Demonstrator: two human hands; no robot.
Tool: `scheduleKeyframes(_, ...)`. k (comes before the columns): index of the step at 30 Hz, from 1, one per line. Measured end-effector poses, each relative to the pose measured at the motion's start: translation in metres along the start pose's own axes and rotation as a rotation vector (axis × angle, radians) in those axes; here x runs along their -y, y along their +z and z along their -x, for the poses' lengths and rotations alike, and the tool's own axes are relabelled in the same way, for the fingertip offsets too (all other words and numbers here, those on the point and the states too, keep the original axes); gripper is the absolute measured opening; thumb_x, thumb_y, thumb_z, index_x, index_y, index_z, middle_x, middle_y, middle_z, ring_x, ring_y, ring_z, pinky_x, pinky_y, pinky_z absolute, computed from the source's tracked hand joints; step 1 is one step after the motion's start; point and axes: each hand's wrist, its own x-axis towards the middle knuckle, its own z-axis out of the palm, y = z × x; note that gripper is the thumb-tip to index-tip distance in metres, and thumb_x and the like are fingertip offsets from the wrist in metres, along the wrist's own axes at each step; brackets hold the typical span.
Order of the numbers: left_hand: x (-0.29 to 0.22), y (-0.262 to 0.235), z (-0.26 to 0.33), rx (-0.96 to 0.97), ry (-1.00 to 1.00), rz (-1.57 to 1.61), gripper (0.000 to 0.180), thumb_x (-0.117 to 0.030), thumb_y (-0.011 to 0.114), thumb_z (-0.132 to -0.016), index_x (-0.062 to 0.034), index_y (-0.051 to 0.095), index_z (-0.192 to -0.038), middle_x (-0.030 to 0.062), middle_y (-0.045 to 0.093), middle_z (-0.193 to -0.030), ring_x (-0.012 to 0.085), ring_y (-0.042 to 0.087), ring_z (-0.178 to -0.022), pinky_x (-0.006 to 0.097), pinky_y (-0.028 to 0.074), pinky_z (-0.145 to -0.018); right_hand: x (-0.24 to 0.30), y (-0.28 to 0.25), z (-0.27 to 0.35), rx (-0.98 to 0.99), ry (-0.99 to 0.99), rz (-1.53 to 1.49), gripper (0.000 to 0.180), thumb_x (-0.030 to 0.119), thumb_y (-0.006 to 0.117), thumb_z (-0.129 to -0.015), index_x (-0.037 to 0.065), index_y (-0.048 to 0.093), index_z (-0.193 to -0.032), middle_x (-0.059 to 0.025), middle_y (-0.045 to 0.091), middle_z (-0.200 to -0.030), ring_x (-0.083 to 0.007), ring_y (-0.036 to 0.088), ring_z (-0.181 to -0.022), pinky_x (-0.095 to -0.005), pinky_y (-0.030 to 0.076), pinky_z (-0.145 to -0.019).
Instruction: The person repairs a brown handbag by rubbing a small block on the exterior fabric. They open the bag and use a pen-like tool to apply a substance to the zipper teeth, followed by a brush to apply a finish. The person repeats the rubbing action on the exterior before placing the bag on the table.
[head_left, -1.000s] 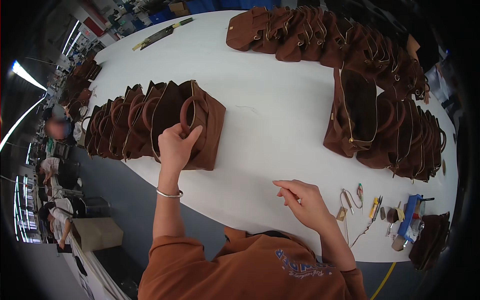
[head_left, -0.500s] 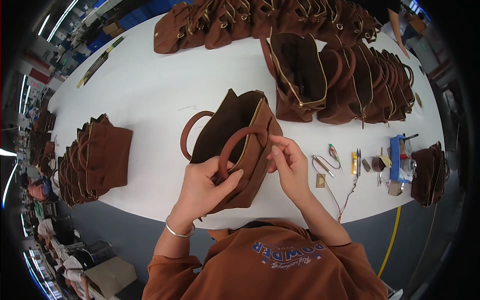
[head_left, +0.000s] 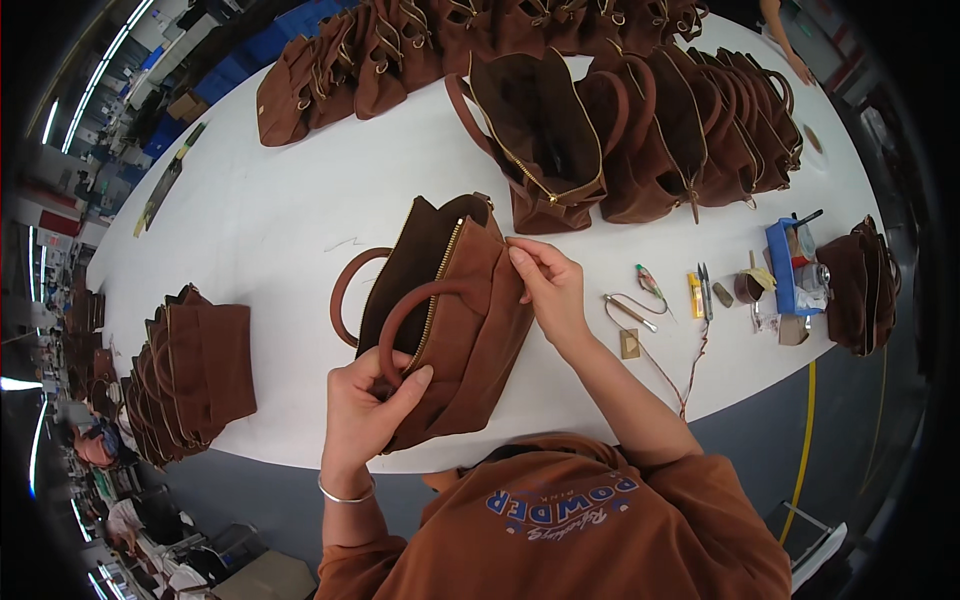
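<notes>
A brown handbag (head_left: 470,330) with two looped handles stands tilted on the white table in front of me, its gold zipper undone and its dark lining showing. My left hand (head_left: 372,405) is closed on the bag's near end, thumb outside and fingers tucked under the base of the nearer handle (head_left: 400,320). With thumb and forefinger together, my right hand (head_left: 552,295) pinches the upper edge of the bag's right side, close to its far corner. Whether a thread or other small thing is between those fingertips is too small to tell.
Rows of similar brown bags (head_left: 650,150) stand at the far side and far right. Another stack (head_left: 215,360) stands at the left. On the right lie snips (head_left: 706,290), a corded tool (head_left: 630,312), a blue bin (head_left: 780,265) and a dark brown bag (head_left: 858,290).
The handbag has turned more of its outer right side upward. My right hand has moved to its far corner and closed from a loose pose into a pinch. The left keeps its grip.
</notes>
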Motion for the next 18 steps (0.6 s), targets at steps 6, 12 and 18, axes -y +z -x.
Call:
scheduleKeyframes(6, 0.002, 0.0, -0.001, 0.012, 0.026, 0.002, 0.016, -0.011, 0.078, -0.084, 0.0009, 0.067, -0.086, -0.0052, 0.057, -0.065, 0.0006, 0.047, -0.059, 0.018, 0.038, -0.053, -0.007, 0.002, -0.008, -0.095, -0.167, 0.034, 0.015, 0.014, 0.065, -0.095, 0.0, 0.068, -0.097, 0.0017, 0.052, -0.078, -0.004, 0.045, -0.06, -0.0208, 0.037, -0.048)
scheduleKeyframes(12, 0.001, -0.011, -0.008, -0.001, 0.109, -0.192, 0.018, -0.011, 0.074, -0.087, 0.003, 0.066, -0.095, 0.0002, 0.058, -0.063, 0.0058, 0.05, -0.06, 0.022, 0.043, -0.057, 0.009, 0.001, -0.001, -0.074, -0.155, 0.055, 0.013, 0.012, 0.066, -0.094, -0.001, 0.066, -0.091, 0.0007, 0.052, -0.078, -0.0048, 0.044, -0.06, -0.0216, 0.037, -0.051)
scheduleKeyframes(18, -0.023, -0.039, -0.03, -0.053, 0.24, -0.45, 0.019, -0.005, 0.065, -0.091, 0.0064, 0.061, -0.105, 0.0105, 0.062, -0.076, 0.0115, 0.054, -0.067, 0.026, 0.048, -0.064, 0.015, 0.0, 0.015, 0.056, -0.139, 0.166, 0.012, 0.01, 0.065, -0.093, -0.001, 0.066, -0.088, -0.0002, 0.055, -0.079, -0.0058, 0.045, -0.062, -0.0228, 0.038, -0.055)
